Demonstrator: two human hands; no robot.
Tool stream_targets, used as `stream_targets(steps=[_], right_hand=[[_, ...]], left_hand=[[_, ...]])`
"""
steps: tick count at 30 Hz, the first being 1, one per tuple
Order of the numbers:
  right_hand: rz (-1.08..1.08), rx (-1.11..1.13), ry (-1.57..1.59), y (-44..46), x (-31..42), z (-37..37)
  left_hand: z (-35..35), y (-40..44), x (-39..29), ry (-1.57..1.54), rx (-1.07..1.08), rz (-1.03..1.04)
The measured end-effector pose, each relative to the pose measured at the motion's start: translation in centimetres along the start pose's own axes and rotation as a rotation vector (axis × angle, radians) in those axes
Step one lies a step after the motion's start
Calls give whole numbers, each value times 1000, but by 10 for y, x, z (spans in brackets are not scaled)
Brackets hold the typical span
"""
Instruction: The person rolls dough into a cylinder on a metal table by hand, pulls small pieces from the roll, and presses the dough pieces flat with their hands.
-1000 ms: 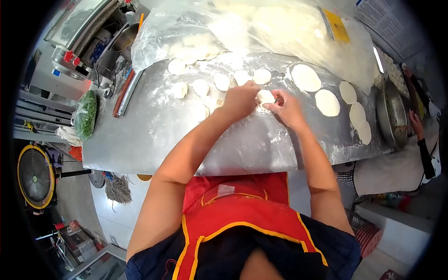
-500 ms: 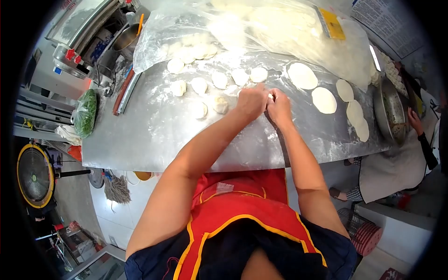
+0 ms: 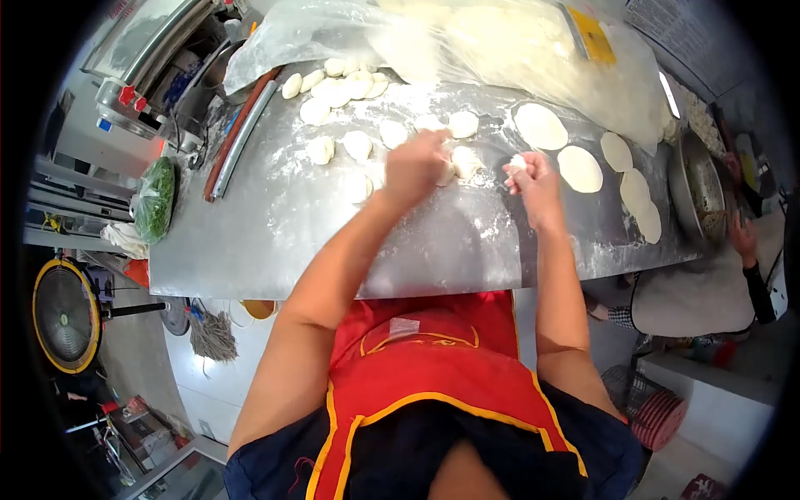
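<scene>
My left hand (image 3: pixel 414 169) is over the floured steel table (image 3: pixel 333 258), blurred by motion, its fingers pointing away from me. Just right of it sits a dough ball (image 3: pixel 466 162), with another partly hidden by the hand. My right hand (image 3: pixel 537 187) is closed around a small white piece of dough (image 3: pixel 518 162), raised above the table. Several more dough balls (image 3: pixel 357 146) lie in loose rows ahead and to the left. Flat round dough wrappers (image 3: pixel 541 127) are spread on the right.
A clear plastic sheet (image 3: pixel 333 42) covers a dough mass at the back, with several dough pieces (image 3: pixel 333 90) along its edge. Rods (image 3: pixel 242 137) and a bag of greens (image 3: pixel 154 200) lie left. A metal bowl (image 3: pixel 696 183) stands right, near another person's hand (image 3: pixel 742 236).
My hands have moved apart, the left one toward the left and the right one rightward with the dough piece. The plastic sheet's left edge has shifted back, uncovering dough pieces and more of the rods.
</scene>
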State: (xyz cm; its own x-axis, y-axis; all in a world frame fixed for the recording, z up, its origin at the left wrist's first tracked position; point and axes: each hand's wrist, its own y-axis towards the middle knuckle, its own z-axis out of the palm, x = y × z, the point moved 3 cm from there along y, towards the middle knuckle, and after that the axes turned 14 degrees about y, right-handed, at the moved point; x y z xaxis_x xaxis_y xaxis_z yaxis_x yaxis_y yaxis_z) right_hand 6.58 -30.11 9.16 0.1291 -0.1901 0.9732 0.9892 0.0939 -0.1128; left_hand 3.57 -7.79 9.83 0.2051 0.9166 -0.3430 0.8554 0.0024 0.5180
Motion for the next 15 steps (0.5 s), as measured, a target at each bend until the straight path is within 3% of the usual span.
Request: stream_targets(steps=[1, 2, 5, 8, 11, 15], right_hand=[[1, 8, -45, -7, -5, 9], [36, 54, -88, -12, -9, 21], [70, 224, -271, -16, -27, 53], [-288, 42, -628, -15, -25, 72], [-222, 79, -645, -20, -26, 87], [-321, 37, -731, -20, -33, 91]], left_hand=[[-5, -1, 22, -81, -6, -123], [-21, 3, 29, 91, 79, -237], [-35, -1, 46, 127, 221, -277], [-40, -5, 35, 87, 336, -190], [-29, -16, 18, 39, 266, 2], [-2, -22, -4, 223, 469, 21]])
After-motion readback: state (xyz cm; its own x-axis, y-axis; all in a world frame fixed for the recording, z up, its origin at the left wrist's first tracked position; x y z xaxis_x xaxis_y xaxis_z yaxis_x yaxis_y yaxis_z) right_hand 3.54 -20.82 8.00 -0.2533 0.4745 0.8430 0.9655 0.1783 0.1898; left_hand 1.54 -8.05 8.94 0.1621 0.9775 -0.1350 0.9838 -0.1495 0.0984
